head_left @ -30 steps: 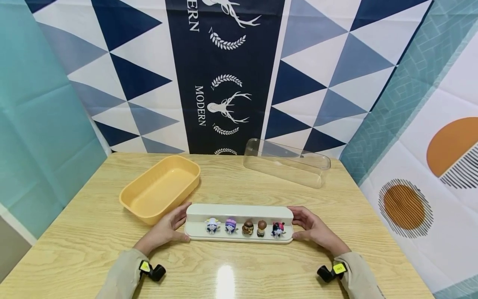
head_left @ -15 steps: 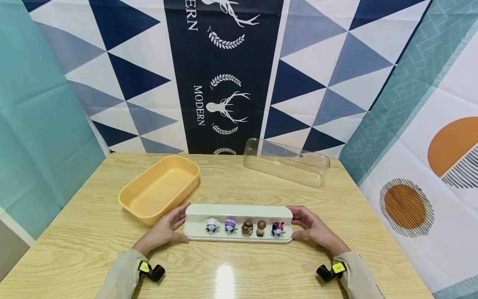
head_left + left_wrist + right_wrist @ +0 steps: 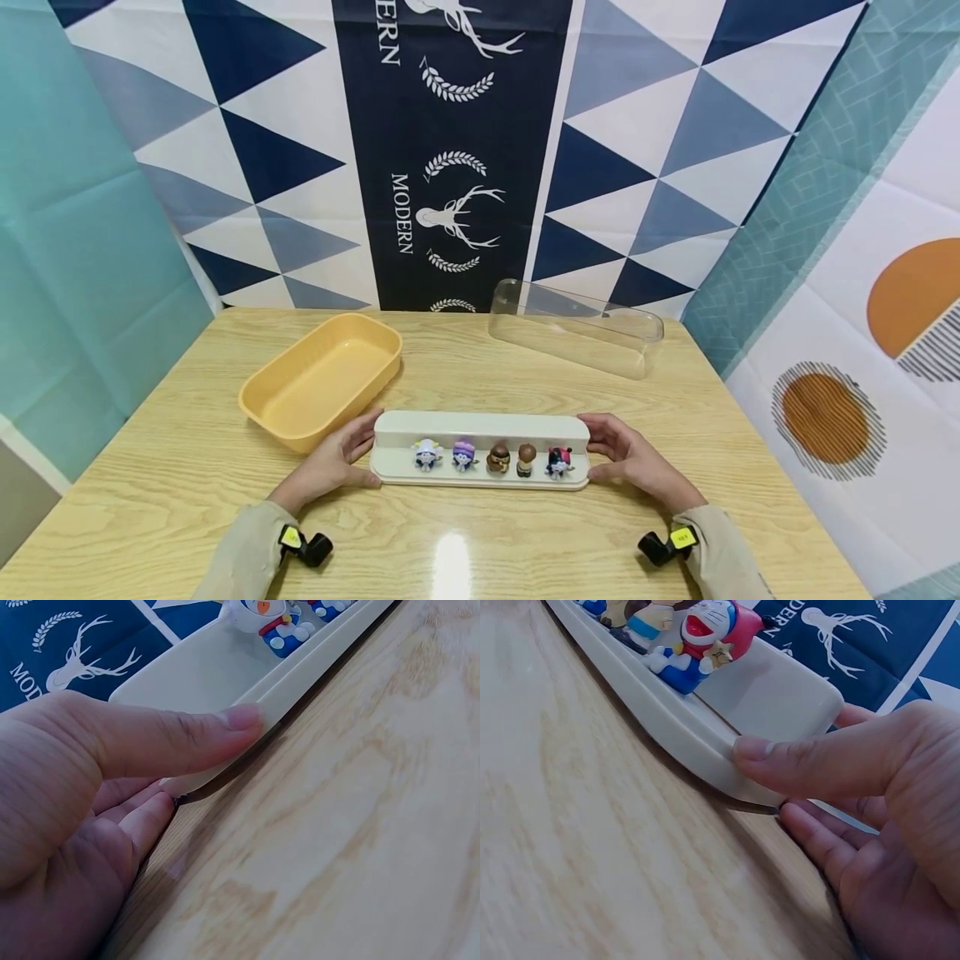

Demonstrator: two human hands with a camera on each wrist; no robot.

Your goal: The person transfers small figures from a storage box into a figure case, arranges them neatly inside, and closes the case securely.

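Note:
A long cream stepped display stand sits on the table with several small figurines in a row on its lower step. My left hand grips its left end, and my right hand grips the right end. In the left wrist view, the thumb presses on the stand's front rim while other fingers reach to the lower edge. The right wrist view has the thumb on the rim, near a Doraemon-like figurine in a red hood. Fingers behind both ends are partly hidden.
A yellow plastic basin stands at the back left, close to my left hand. At the back right lies a clear plastic cover. Patterned cloth hangs behind the wooden table.

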